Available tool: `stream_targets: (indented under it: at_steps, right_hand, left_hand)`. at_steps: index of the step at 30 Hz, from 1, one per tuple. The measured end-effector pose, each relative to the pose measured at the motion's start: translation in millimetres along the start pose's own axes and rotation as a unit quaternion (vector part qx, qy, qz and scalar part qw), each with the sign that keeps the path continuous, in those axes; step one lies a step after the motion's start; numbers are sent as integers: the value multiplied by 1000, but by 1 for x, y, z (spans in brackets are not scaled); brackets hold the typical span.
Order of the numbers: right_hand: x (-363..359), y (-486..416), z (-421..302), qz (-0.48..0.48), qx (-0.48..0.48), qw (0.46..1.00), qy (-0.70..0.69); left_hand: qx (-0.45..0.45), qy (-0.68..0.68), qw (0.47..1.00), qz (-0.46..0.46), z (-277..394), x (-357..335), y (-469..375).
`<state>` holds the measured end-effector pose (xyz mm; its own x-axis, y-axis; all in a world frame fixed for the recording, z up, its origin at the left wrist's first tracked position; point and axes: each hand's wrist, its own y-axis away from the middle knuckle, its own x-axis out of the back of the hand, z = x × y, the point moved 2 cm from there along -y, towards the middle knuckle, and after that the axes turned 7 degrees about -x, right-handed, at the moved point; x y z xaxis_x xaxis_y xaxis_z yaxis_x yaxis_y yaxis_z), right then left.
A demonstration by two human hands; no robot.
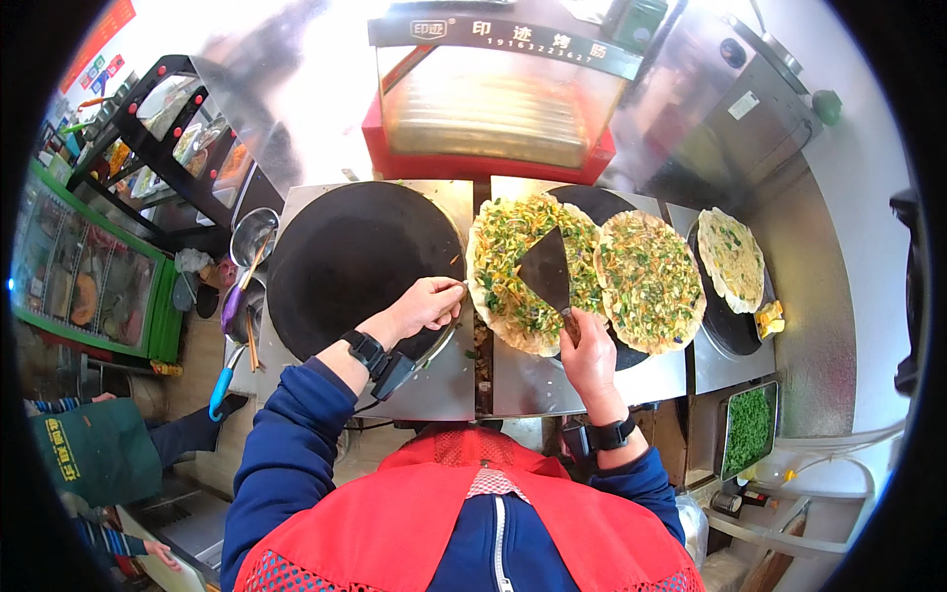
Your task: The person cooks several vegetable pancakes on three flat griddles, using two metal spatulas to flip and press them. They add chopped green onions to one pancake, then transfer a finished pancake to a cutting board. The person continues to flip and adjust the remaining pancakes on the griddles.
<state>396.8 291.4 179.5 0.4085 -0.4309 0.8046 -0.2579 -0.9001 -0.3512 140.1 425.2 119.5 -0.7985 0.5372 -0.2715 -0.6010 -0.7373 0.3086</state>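
My right hand [590, 354] grips the wooden handle of a broad metal spatula [546, 270]. The spatula's blade lies over a large round flatbread [510, 311] topped with chopped greens and shredded vegetables. My left hand [427, 303] has its thumb and fingers pinched together at the left rim of this flatbread. The flatbread hangs over the left side of the middle griddle [592, 198]. A second topped flatbread [651, 281] overlaps its right edge. Below my left forearm is the left round black griddle [348, 259], with a few scraps on it.
A third flatbread [731, 255] rests on the right griddle [721, 318]. Behind stands a glass-fronted sausage roller [488, 111]. Ladles [248, 311] and chopsticks [253, 344] lie at left. A tray of chopped greens [747, 431] sits lower right. Someone in a green apron [96, 451] is at far left.
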Motion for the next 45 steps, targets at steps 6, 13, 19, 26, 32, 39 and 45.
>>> stream_targets:
  at_steps: [6,13,19,26,32,39,45]
  right_hand:
    - [-8,5,-22,-21,6,999,-34]
    - [-32,14,-59,-61,19,997,-42]
    - [-62,20,-96,-96,38,993,-65]
    - [-93,22,-133,-146,74,984,-67]
    - [-125,25,-163,-151,135,976,-79]
    - [-153,11,-194,-178,132,970,-104]
    - [-103,5,-153,-104,57,987,-110]
  left_hand:
    - [-4,32,999,35,-5,8,24]
    - [-10,49,997,61,-7,46,71]
    - [-27,83,991,104,-21,79,117]
    - [-55,110,980,154,-41,107,159]
    - [-57,125,969,205,-56,133,189]
    - [-58,137,943,297,-56,157,219]
    - [-97,60,910,399,-70,147,277]
